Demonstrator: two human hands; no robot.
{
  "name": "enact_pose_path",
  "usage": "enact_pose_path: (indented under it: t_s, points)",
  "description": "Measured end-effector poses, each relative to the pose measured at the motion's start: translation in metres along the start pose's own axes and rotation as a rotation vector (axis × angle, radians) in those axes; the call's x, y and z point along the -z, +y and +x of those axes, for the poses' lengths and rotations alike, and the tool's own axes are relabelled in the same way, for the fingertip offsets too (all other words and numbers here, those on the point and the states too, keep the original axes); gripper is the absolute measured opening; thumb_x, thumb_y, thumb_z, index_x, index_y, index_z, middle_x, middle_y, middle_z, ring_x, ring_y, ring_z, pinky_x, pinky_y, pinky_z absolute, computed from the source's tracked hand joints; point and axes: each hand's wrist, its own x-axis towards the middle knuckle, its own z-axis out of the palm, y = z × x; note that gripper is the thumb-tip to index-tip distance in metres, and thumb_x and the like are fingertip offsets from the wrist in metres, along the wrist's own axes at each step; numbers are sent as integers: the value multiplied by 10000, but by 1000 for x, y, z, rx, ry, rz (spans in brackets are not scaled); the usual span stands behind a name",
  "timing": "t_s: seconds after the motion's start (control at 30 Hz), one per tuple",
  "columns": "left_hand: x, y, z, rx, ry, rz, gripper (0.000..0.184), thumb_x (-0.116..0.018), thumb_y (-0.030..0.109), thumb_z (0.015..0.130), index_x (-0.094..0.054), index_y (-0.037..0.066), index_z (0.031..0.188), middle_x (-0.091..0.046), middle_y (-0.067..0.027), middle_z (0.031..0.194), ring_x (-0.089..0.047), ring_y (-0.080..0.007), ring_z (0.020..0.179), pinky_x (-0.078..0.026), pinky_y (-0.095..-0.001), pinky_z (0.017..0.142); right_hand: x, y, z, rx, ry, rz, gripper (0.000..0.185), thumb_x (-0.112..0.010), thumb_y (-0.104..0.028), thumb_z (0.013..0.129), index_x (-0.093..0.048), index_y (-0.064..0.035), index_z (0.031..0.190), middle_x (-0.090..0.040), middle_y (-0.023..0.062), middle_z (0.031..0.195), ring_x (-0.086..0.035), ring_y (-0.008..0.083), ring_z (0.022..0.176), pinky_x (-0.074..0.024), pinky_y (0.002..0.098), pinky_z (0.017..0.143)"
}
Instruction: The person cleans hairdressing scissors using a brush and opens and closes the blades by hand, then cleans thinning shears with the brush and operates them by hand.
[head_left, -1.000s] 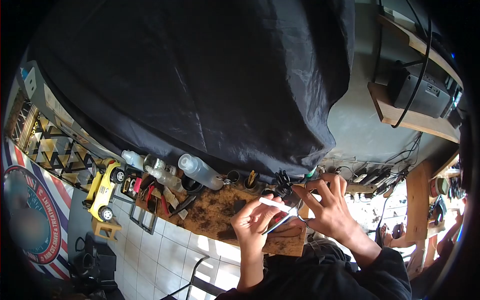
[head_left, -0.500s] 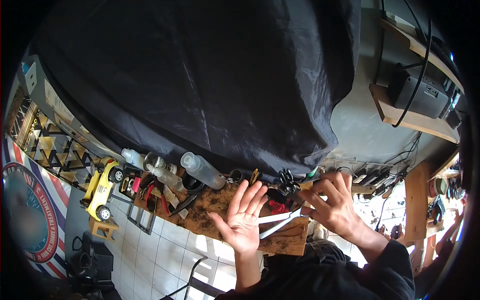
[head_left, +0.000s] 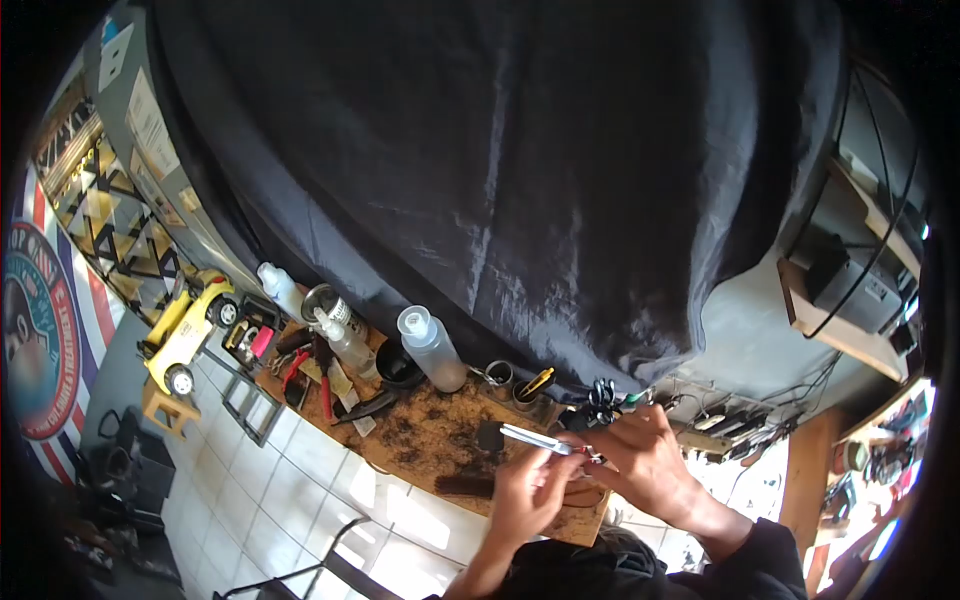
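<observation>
A slim white folding tool (head_left: 535, 438) sticks out up and to the left from between my hands, its two long parts lying together. My left hand (head_left: 525, 492) pinches it near the middle with thumb and fingers. At its metal end, where a small red spot shows, my right hand (head_left: 648, 462) grips with bent fingers; the exact contact is partly hidden. Both hands are above the right end of a wooden table (head_left: 420, 450) strewn with dark hair clippings. Black-handled scissors (head_left: 603, 397) stand just behind my right hand.
A large clear bottle (head_left: 432, 350), a spray bottle (head_left: 345, 343) and a cup with a yellow cutter (head_left: 535, 386) line the table's back. Red-handled tools (head_left: 326, 393) lie left, near a yellow toy car (head_left: 190, 330). A black cloth (head_left: 450, 180) hangs behind. Shelves (head_left: 840, 320) are at right.
My left hand was spread open half a second ago and now pinches the white tool. The tool's two parts, apart before, are together. The view has shifted, and the hands appear lower.
</observation>
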Motion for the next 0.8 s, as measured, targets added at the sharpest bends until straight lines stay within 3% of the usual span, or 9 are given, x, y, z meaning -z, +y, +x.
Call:
enact_pose_path:
  t_s: [0.03,0.07,0.1,0.17,0.23,0.3,0.43,0.5,0.8]
  points:
    - [4,-3,3,9,12,-260,148,-605,20,894,-601,-52,1023,-663,-91,886,-646,-122,795,-525,-223,666,6,-2,3,-6,-99,90,344,-741,-178,721,-660,-53,1031,-579,25,702,-576,188,679,-386,333,719]
    - [15,-5,5,108,-20,-318,157,-605,32,896,-602,-48,1031,-659,-90,871,-632,-113,766,-517,-219,657,12,-3,5,-7,-196,166,452,-710,-158,790,-582,-46,1209,-644,33,794,-607,183,742,-374,326,793]
    - [26,-5,6,206,-51,-376,166,-606,44,899,-603,-45,1039,-654,-89,856,-619,-104,737,-509,-215,648,15,-2,8,29,-259,219,506,-726,-153,768,-560,-41,1232,-658,63,876,-613,209,786,-397,344,797]
    - [33,2,11,316,-38,-425,201,-578,101,929,-593,-51,1060,-644,-86,830,-582,-87,689,-488,-205,631,23,-4,18,177,-243,381,528,-686,-100,773,-524,-43,1273,-576,39,770,-562,193,724,-387,331,762]
    - [37,-3,14,402,-130,-789,244,-548,161,954,-585,-58,1055,-637,-82,812,-571,-85,665,-467,-202,598,29,-9,24,185,-232,479,398,-752,-115,719,-655,-74,1103,-623,53,844,-599,202,790,-461,363,742]
    - [34,-13,14,419,-200,-830,280,-530,216,967,-587,-48,1045,-633,-74,808,-560,-74,661,-437,-196,567,11,1,17,126,-83,459,279,-774,-119,702,-698,-76,967,-633,62,832,-607,198,757,-486,348,666]
    - [33,-19,26,324,-224,-646,270,-511,238,978,-596,-11,1038,-634,-51,826,-539,-54,665,-413,-192,561,6,-20,48,-82,264,189,120,-724,12,745,-674,17,854,-635,93,771,-583,194,600,-456,282,535]
    - [34,-21,31,213,-123,-437,261,-509,224,978,-599,-12,1042,-632,-65,830,-552,-75,653,-419,-206,546,-6,-17,61,-118,292,193,134,-727,16,744,-671,27,866,-634,102,768,-587,190,591,-455,273,524]
    - [63,-49,29,236,130,-154,198,-567,143,943,-597,13,1090,-655,-55,873,-607,-68,742,-478,-192,630,-61,-13,102,-100,332,167,164,-744,3,726,-676,7,875,-645,98,792,-641,215,636,-499,287,548]
